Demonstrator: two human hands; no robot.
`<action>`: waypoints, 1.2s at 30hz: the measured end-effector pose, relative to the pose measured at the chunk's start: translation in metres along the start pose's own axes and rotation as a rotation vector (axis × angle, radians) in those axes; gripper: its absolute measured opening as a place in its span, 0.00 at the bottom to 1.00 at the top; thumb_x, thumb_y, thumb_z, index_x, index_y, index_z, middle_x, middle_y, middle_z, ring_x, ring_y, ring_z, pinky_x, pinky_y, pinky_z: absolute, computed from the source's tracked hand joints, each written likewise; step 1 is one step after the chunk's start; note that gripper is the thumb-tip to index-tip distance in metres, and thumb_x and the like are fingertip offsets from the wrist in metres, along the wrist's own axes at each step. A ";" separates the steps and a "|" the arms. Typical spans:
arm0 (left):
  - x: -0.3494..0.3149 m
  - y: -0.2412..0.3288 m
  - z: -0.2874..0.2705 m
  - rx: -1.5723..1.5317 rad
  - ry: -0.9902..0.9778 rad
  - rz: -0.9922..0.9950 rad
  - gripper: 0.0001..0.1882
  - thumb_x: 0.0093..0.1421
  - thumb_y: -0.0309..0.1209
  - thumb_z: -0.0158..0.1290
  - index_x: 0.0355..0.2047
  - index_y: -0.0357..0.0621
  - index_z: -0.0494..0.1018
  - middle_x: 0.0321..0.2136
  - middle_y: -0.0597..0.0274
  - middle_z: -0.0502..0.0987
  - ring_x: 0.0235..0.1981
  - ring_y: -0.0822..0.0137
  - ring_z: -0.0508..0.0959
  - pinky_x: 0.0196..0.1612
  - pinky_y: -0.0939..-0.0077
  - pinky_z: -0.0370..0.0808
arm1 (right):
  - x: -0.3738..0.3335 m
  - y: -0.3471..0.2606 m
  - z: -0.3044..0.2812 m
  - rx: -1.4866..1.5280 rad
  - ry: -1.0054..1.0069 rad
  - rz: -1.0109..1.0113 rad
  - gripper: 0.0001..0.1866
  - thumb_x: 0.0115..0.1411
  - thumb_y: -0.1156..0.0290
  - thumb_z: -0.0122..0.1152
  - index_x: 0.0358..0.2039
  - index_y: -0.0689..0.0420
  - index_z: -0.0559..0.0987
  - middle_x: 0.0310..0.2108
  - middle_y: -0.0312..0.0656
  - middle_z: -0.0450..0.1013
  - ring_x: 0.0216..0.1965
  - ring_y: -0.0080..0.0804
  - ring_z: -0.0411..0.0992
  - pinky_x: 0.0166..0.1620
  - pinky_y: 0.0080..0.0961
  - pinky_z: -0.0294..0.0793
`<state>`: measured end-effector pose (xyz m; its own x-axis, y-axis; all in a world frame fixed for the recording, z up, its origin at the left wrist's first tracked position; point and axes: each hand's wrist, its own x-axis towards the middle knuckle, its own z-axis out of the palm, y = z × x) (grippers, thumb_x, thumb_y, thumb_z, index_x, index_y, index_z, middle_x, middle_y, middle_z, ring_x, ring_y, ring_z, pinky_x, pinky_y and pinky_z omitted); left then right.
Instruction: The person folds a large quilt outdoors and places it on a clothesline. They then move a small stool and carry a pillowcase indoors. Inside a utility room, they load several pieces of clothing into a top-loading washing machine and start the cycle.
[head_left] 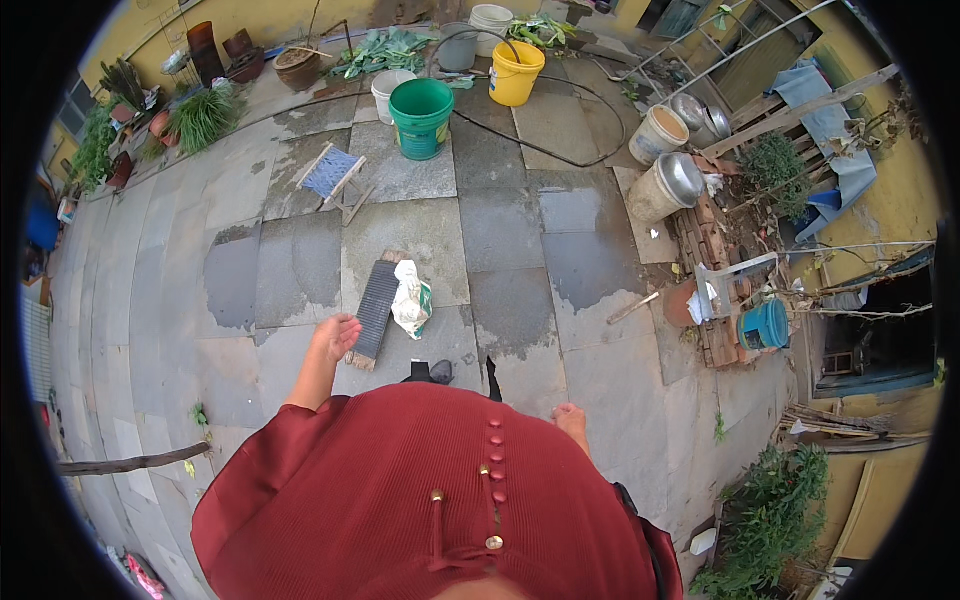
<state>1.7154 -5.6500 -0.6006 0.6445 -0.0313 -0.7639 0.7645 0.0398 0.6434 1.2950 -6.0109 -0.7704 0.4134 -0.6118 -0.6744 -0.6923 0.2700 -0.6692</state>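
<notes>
Lying by the left hand, a washboard touches a bag

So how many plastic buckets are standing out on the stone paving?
5: green bucket, white one beside it, yellow, grey and white behind. Others may be hidden among the clutter at right.

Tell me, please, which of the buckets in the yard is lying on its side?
The cream bucket at the right, by the brick pile, lies tipped over; the green bucket and yellow bucket stand upright.

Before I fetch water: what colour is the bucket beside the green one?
Yellow bucket, just right of the green bucket; head view.
</notes>
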 end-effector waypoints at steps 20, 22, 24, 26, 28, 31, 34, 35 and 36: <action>0.195 0.161 0.541 0.027 0.040 0.070 0.12 0.59 0.33 0.49 0.41 0.40 0.70 0.37 0.53 0.77 0.36 0.62 0.78 0.39 0.71 0.76 | 0.554 -0.299 -0.323 -0.046 0.107 0.041 0.06 0.54 0.74 0.58 0.26 0.64 0.78 0.20 0.43 0.74 0.18 0.30 0.73 0.21 0.27 0.73; 0.218 0.171 0.548 -0.017 0.141 0.053 0.12 0.59 0.33 0.48 0.41 0.39 0.70 0.38 0.53 0.77 0.37 0.62 0.77 0.40 0.71 0.76 | 0.614 -0.414 -0.335 -0.061 0.106 -0.166 0.05 0.56 0.75 0.57 0.30 0.63 0.76 0.19 0.41 0.73 0.16 0.27 0.71 0.17 0.24 0.70; 0.250 0.186 0.560 -0.031 0.221 0.008 0.12 0.59 0.32 0.47 0.41 0.39 0.70 0.38 0.52 0.77 0.37 0.62 0.77 0.40 0.71 0.76 | 0.664 -0.515 -0.329 0.031 0.098 -0.240 0.06 0.57 0.75 0.56 0.34 0.64 0.75 0.20 0.41 0.73 0.18 0.28 0.72 0.19 0.23 0.71; 0.287 0.206 0.583 -0.095 0.220 -0.004 0.12 0.59 0.32 0.47 0.41 0.39 0.70 0.39 0.52 0.77 0.38 0.61 0.77 0.40 0.71 0.76 | 0.706 -0.590 -0.308 0.089 0.063 -0.315 0.07 0.57 0.76 0.55 0.37 0.64 0.74 0.22 0.41 0.74 0.20 0.28 0.73 0.20 0.22 0.72; 0.318 0.234 0.612 -0.137 0.185 0.010 0.12 0.59 0.32 0.47 0.41 0.39 0.70 0.39 0.51 0.77 0.38 0.61 0.77 0.40 0.71 0.75 | 0.735 -0.638 -0.280 0.129 0.038 -0.328 0.07 0.58 0.75 0.55 0.37 0.63 0.74 0.24 0.42 0.75 0.20 0.27 0.73 0.20 0.21 0.72; 0.360 0.303 0.671 -0.156 0.291 -0.027 0.13 0.58 0.32 0.49 0.41 0.39 0.70 0.39 0.51 0.77 0.37 0.61 0.77 0.40 0.70 0.75 | 0.769 -0.688 -0.240 -0.096 -0.093 -0.242 0.06 0.55 0.75 0.58 0.32 0.64 0.76 0.22 0.42 0.75 0.18 0.26 0.72 0.21 0.22 0.73; 0.404 0.393 0.752 -0.103 0.123 0.078 0.13 0.58 0.33 0.51 0.41 0.38 0.71 0.37 0.54 0.77 0.35 0.63 0.78 0.39 0.72 0.76 | 0.811 -0.748 -0.226 -0.225 -0.187 -0.207 0.05 0.54 0.75 0.58 0.30 0.63 0.77 0.21 0.41 0.75 0.17 0.26 0.73 0.20 0.23 0.72; 0.415 0.420 0.779 -0.090 0.094 0.078 0.13 0.58 0.33 0.51 0.41 0.39 0.71 0.37 0.54 0.77 0.35 0.63 0.78 0.39 0.72 0.76 | 0.825 -0.769 -0.227 -0.193 -0.166 -0.213 0.05 0.54 0.75 0.58 0.29 0.63 0.77 0.20 0.41 0.75 0.17 0.26 0.72 0.19 0.23 0.72; 0.425 0.444 0.805 -0.062 0.062 0.114 0.12 0.58 0.33 0.51 0.40 0.39 0.71 0.36 0.54 0.77 0.35 0.63 0.78 0.39 0.73 0.76 | 0.839 -0.790 -0.229 -0.170 -0.119 -0.185 0.04 0.54 0.75 0.58 0.28 0.63 0.77 0.19 0.41 0.74 0.17 0.26 0.72 0.19 0.23 0.72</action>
<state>2.3374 -6.4499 -0.5996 0.7235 0.0390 -0.6892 0.6833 0.1013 0.7231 2.0534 -6.9072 -0.7360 0.6015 -0.5447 -0.5844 -0.6837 0.0274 -0.7292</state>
